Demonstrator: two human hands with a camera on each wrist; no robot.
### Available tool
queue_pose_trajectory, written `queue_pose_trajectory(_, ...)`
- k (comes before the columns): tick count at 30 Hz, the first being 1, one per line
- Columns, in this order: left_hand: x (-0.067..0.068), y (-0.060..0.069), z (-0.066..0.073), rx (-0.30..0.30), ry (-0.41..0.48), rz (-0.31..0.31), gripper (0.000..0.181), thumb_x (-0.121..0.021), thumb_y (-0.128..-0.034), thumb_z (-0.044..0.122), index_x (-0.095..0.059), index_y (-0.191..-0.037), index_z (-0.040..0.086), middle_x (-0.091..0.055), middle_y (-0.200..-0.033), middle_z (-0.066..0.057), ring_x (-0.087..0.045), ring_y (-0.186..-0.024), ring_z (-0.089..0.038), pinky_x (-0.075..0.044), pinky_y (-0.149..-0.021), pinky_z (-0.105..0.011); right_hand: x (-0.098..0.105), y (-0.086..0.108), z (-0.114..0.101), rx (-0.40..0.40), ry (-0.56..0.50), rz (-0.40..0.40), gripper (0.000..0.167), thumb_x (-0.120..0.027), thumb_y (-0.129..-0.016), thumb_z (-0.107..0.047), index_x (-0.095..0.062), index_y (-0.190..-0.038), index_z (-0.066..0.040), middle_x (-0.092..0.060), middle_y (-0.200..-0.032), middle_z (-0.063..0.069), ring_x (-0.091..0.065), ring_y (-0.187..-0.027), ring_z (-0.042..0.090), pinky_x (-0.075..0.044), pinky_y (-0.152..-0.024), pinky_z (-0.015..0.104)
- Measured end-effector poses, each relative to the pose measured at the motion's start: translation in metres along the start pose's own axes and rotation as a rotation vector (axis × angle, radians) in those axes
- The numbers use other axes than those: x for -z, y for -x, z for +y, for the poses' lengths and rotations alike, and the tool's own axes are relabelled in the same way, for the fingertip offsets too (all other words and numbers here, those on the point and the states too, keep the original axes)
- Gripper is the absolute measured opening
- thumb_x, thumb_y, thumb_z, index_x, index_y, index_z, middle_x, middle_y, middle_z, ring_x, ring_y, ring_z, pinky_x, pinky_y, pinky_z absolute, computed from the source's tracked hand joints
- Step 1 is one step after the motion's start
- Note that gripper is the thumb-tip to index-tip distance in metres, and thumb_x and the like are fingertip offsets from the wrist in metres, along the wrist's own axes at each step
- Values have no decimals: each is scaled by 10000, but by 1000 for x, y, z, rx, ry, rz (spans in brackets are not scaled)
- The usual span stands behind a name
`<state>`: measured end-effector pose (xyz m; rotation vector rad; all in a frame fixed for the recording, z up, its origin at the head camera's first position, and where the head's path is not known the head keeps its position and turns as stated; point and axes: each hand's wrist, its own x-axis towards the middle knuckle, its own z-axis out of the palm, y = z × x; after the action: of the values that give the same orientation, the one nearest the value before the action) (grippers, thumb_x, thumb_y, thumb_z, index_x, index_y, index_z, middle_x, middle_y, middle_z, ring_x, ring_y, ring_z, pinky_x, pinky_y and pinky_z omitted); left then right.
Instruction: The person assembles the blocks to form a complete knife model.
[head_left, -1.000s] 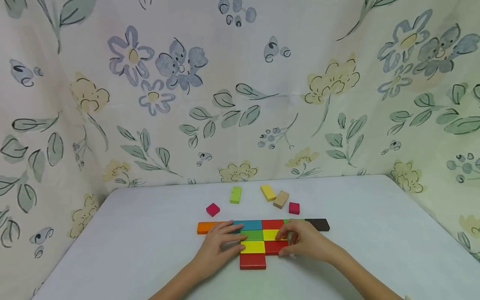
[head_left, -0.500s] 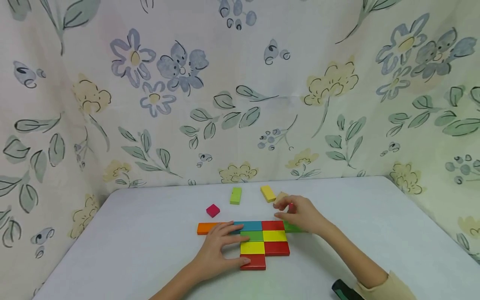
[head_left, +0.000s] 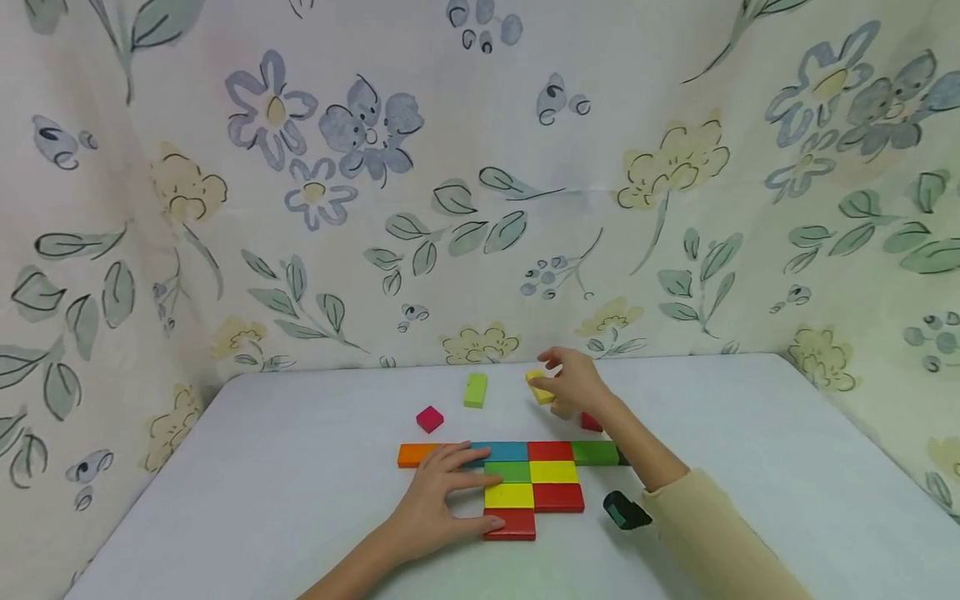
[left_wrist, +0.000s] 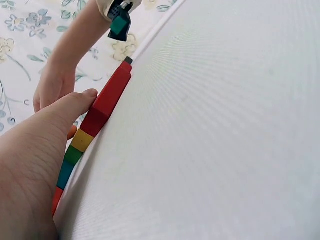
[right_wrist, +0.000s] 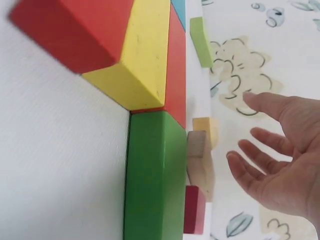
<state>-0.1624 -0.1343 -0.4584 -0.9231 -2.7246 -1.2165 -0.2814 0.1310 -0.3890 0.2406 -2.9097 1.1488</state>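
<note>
Right hand (head_left: 576,385) now reaches farther back, from near the loose crimson block (head_left: 591,422) to the loose yellow block (head_left: 544,397) toward the rear of the table (head_left: 300,500); its fingers are parted and grasp nothing; contact with the yellow block cannot be told; left hand (head_left: 433,493) rests spread on the joined blocks (head_left: 555,472), gripping none; their layout is unaltered, so work apparently shifts to the loose pieces.

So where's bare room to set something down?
On the table, between the orange block and left edge; also right of the sleeve. Crowded: the middle, with the left hand on the joined blocks and the right hand near the loose blocks.
</note>
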Motion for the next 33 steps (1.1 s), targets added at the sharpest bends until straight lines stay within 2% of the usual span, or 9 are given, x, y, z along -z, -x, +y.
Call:
queue_pose_trajectory(7,1,1,2,2,6,-1,464,-819,-870,551,-769,-1287,353,-594,-1515,62,-416,-1472,-303,-282,-1155,-774,-13,-12,-1,-60,-5,-31,557,-820,-918,-169,-601,-1378,57,-639,-1294,254,-596,-1130,367,-574,-993,446)
queue_pose_trajectory(15,1,0,1,-2,8,0,472,-817,-867,552,-765,-1293,355,-591,-1519,59,-410,-1477,-307,-269,-1158,-779,-19,-17,0,-135,-20,-37,522,-823,-892,-94,-604,-1341,58,-626,-1272,240,-574,-1121,344,-568,-998,423)
queue_pose_trajectory(21,0,0,0,-7,12,0,470,-814,-872,552,-766,-1293,350,-589,-1519,63,-408,-1479,-309,-258,-1162,-779,-18,-18,-1,-180,11,-68,507,-813,-908,-115,-616,-1353,25,-633,-1274,223,-583,-1110,327,-583,-971,406)
queue_pose_trajectory(33,0,0,0,-9,6,-5,476,-811,-873,555,-760,-1302,355,-588,-1521,69,-410,-1483,-298,-263,-1168,-769,-20,-23,1,-152,-8,-88,472,-767,-914,-106,-655,-1363,-14,-644,-1285,218,-601,-1116,329,-605,-928,390)
